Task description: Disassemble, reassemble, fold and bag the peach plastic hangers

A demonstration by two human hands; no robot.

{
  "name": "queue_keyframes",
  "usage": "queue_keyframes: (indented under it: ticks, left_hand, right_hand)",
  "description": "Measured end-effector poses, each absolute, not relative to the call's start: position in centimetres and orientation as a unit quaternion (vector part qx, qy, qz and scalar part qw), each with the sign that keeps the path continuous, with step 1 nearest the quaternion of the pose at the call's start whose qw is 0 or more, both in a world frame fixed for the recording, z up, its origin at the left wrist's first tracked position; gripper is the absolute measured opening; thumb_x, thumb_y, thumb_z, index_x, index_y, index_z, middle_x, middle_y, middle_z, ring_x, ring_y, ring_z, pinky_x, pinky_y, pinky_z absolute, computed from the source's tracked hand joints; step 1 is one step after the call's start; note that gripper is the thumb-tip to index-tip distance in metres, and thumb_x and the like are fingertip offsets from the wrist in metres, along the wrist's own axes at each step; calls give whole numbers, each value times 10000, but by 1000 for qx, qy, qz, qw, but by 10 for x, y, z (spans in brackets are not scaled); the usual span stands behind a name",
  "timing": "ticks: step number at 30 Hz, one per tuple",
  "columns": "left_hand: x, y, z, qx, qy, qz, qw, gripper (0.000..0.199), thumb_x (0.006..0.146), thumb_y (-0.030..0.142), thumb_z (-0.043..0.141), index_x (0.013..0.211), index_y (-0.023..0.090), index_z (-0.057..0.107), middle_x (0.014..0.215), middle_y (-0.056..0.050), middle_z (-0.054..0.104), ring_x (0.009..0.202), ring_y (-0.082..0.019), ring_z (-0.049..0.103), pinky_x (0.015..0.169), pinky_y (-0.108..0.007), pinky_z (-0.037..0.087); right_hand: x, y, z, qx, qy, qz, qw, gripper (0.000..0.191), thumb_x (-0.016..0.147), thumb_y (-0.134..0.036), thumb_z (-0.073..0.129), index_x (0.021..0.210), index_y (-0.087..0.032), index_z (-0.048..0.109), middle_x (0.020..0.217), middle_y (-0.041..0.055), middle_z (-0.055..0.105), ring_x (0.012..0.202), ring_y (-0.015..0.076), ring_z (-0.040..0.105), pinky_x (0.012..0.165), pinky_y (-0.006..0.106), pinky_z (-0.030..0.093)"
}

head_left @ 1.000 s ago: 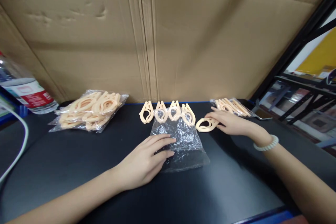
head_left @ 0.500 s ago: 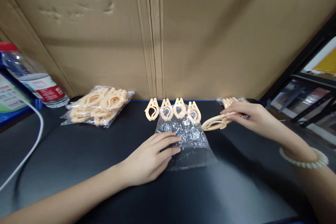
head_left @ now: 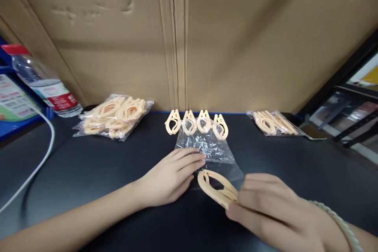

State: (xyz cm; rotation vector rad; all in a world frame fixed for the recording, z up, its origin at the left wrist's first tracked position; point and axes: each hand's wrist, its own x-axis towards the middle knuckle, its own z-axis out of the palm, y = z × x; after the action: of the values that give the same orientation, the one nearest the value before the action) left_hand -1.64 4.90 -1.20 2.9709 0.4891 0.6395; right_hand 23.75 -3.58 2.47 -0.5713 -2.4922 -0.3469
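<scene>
My left hand [head_left: 173,177] lies flat with outstretched fingers on the left side of a clear plastic bag [head_left: 211,147]. Pinched in my right hand [head_left: 274,208] is a beige folding hanger [head_left: 217,189], folded up and tilted above the bag's near edge. Its far end points toward my left fingertips. Beyond the bag, several like hangers stand in a row; the leftmost hanger [head_left: 173,122] is beside the bag, while the bag's far part overlaps the others, such as the rightmost hanger [head_left: 220,126]. I cannot tell whether these are inside it.
A filled bag of hangers [head_left: 115,116] lies at the back left, a smaller bagged bunch [head_left: 273,123] at the back right. Far left are a red-capped bottle [head_left: 49,82], a blue bin [head_left: 17,120] and a white cable [head_left: 49,153]. Cardboard [head_left: 236,39] walls off the black table's [head_left: 118,173] back.
My right hand has brought the folding hanger from the right of the bag toward me and left, over its near edge. My left hand stays on the bag. The view has shifted slightly.
</scene>
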Motion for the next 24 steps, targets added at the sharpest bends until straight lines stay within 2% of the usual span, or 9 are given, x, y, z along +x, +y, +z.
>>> queue_keyframes:
  ticks: [3,9,14,19,24]
  left_hand:
    - [-16,49,-12,965,163,202,42,454,904,100,471,1356,140,464,1365,-113,563,1309,-272,440,1072,-473,419]
    - [-15,49,-12,964,156,211,38,463,894,96,480,1356,118,450,1378,-132,541,1315,-265,430,1077,-456,412]
    - [-15,49,-12,963,158,214,40,487,884,90,486,1367,127,430,1388,-129,526,1315,-257,425,1076,-451,410]
    - [-12,45,-10,965,145,214,31,481,889,77,465,1367,107,422,1389,-133,526,1318,-254,414,1084,-450,389]
    - [-7,30,-8,973,129,190,35,525,856,77,471,1377,84,409,1432,-134,488,1348,-277,371,1106,-471,345]
  right_hand:
    - [230,-28,19,-174,-938,-145,261,252,904,-63,447,869,-118,690,711,59,646,594,154,549,518,297,461]
    - [222,-19,12,-257,-925,-218,176,271,921,-101,479,1114,-9,645,908,137,674,803,234,604,680,351,535]
    - [220,-20,13,-292,-915,-244,138,350,916,-64,449,1226,36,575,961,169,659,845,259,599,706,375,538]
    - [221,-28,22,-273,-918,-237,161,295,904,-37,422,1065,19,663,853,153,658,746,227,574,669,347,522]
    - [217,-37,23,-246,-928,-222,171,284,900,-67,418,828,-100,691,752,106,637,679,217,537,604,357,444]
